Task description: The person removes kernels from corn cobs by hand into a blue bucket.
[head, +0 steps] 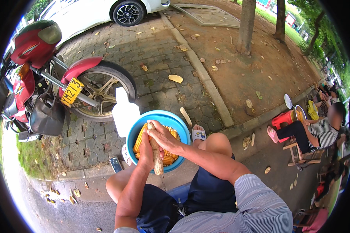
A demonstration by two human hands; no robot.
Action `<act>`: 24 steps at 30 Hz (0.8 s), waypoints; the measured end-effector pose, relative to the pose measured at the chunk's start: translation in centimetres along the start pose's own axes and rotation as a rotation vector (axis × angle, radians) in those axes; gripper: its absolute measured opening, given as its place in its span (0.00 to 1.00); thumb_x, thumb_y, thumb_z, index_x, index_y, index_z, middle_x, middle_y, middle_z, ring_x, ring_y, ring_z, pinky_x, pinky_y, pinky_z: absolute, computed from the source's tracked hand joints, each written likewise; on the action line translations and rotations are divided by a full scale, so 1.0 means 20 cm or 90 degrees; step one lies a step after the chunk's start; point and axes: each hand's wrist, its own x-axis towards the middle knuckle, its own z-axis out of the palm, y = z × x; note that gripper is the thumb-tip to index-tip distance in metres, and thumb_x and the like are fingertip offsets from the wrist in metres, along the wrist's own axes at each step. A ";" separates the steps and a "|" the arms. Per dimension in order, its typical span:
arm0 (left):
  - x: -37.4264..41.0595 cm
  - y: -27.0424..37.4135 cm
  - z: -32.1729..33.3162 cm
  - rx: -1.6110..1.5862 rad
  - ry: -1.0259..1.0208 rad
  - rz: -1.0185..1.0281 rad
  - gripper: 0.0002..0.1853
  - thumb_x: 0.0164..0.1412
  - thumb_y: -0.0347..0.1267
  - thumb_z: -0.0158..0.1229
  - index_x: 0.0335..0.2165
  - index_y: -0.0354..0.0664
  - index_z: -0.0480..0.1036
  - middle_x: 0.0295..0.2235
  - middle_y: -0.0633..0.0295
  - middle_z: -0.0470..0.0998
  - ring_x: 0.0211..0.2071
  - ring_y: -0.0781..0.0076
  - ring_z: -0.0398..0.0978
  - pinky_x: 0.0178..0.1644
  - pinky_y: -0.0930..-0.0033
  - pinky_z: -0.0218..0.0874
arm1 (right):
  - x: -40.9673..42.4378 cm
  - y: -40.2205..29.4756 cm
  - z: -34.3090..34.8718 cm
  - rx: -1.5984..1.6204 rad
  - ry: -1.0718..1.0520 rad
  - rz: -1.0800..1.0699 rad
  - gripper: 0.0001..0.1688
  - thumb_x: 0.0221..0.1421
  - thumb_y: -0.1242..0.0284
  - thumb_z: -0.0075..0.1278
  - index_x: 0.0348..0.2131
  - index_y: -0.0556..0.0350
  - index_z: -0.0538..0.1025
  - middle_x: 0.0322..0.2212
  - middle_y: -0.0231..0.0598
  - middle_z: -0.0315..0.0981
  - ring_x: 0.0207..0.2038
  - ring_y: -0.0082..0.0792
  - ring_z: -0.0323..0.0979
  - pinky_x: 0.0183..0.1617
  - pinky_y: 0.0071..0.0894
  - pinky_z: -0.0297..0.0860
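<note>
A corn cob, mostly bare of kernels, is held by both hands over a blue plastic basin. My left hand is wrapped around the cob's middle, its thumb pointing up along it. My right hand lies across the cob's upper end, its fingers and thumb closed near the tip. Under the hands, the basin holds yellow ears of corn and loose kernels. The cob's lower end reaches over the basin's near rim.
A white plastic container stands against the basin, beside a red motorcycle. A phone lies on the kerb near the left foot. A bare cob lies on the pavers. Another person sits at right by a red stool.
</note>
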 end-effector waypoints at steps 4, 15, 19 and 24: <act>0.03 -0.06 -0.01 0.062 0.025 0.031 0.33 0.68 0.61 0.29 0.37 0.45 0.68 0.17 0.61 0.69 0.12 0.69 0.66 0.16 0.68 0.60 | 0.04 0.12 0.03 0.011 0.047 -0.035 0.26 0.68 0.62 0.40 0.57 0.60 0.62 0.45 0.46 0.66 0.47 0.33 0.67 0.49 0.33 0.66; 0.03 -0.13 -0.02 0.075 0.036 0.092 0.33 0.67 0.61 0.30 0.42 0.47 0.68 0.24 0.62 0.72 0.18 0.71 0.69 0.19 0.70 0.61 | 0.06 0.14 0.06 0.046 0.045 0.011 0.23 0.69 0.62 0.38 0.55 0.60 0.64 0.45 0.45 0.67 0.47 0.33 0.68 0.50 0.33 0.67; 0.03 -0.10 0.00 0.024 0.012 0.053 0.32 0.68 0.61 0.30 0.39 0.46 0.68 0.21 0.62 0.71 0.15 0.70 0.68 0.17 0.69 0.61 | 0.07 0.16 0.05 0.031 0.036 0.017 0.24 0.69 0.62 0.38 0.56 0.59 0.63 0.42 0.44 0.67 0.46 0.31 0.68 0.47 0.31 0.68; 0.02 -0.01 -0.04 -0.072 -0.065 -0.006 0.32 0.68 0.60 0.31 0.31 0.46 0.68 0.15 0.62 0.68 0.12 0.69 0.66 0.16 0.67 0.60 | 0.04 0.06 0.02 0.017 -0.012 0.034 0.25 0.69 0.61 0.39 0.56 0.58 0.62 0.40 0.42 0.66 0.44 0.29 0.69 0.43 0.29 0.69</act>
